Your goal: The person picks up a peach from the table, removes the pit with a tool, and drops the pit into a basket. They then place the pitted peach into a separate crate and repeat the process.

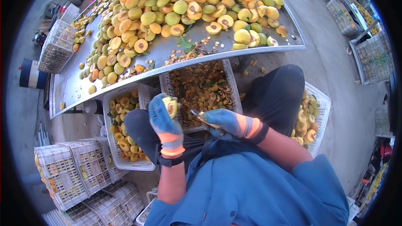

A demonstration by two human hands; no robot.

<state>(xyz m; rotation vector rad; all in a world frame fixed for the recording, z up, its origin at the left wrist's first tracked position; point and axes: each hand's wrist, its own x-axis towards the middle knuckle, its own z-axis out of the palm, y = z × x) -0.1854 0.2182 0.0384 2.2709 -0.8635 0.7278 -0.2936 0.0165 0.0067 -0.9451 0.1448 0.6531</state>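
My left hand [162, 117], in a blue and orange work glove, is closed around a cut apricot half [171, 107], its cut face turned to the right. My right hand [226, 122], gloved the same way, grips a small hand tool [195, 112] with a metal tip pointing left; its handle is hidden in my fingers. A brownish bit, perhaps a pit or scrap, shows by my right thumb. Both hands are above my lap, a short way apart. Beyond them stands a white crate [233, 84] of pits and scraps.
A metal table [289, 25] heaped with whole and halved apricots [167, 8] spans the front. White crates of apricot halves flank my knees, one left [144, 166] and one right [324, 104]. Stacked crates [67, 175] stand lower left; more crates [374, 54] line the right.
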